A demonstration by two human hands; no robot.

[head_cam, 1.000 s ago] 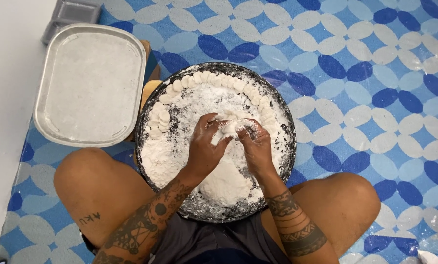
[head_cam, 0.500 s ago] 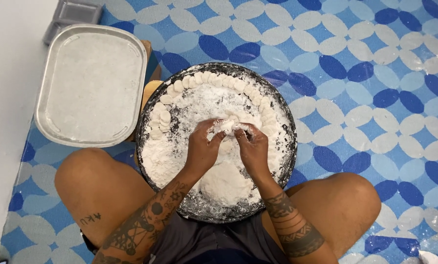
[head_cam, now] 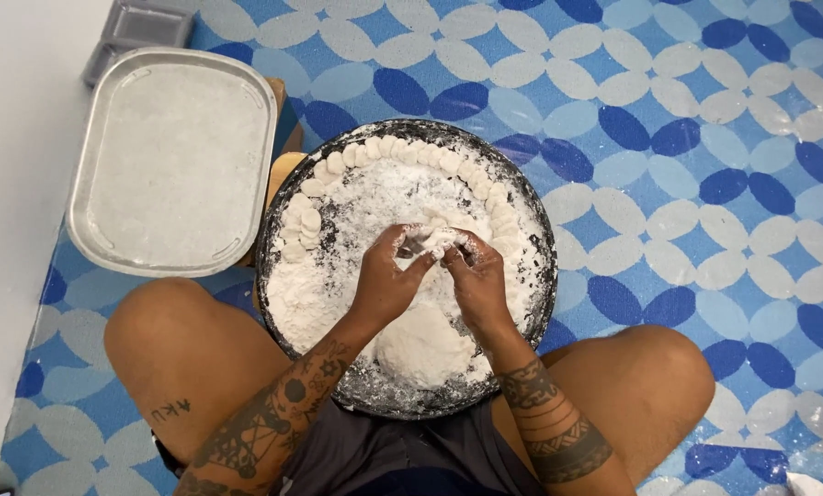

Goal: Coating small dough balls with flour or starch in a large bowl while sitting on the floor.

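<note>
A floor mat (head_cam: 705, 138) patterned in blue and pale petal shapes lies under everything, and the person sits on it with knees spread. Between both sets of fingertips a small piece of dough (head_cam: 437, 239) is pinched: the left hand (head_cam: 388, 280) curls its thumb and forefinger onto one side, the right hand (head_cam: 476, 280) closes onto the other, fingers nearly shut around it. Just below the hands, toward the body, sits a large lump of dough (head_cam: 420, 344) in loose flour. All of this is inside a round dark pan (head_cam: 544, 276) (heavily dusted white), where small dough rounds (head_cam: 402, 152) line the far and left rim in an arc. The step looks like shaping one small piece; placing it would call for a free spot in that row. Left of the pan rests a floured rectangular metal tray (head_cam: 172, 161), beside a white wall.
</note>
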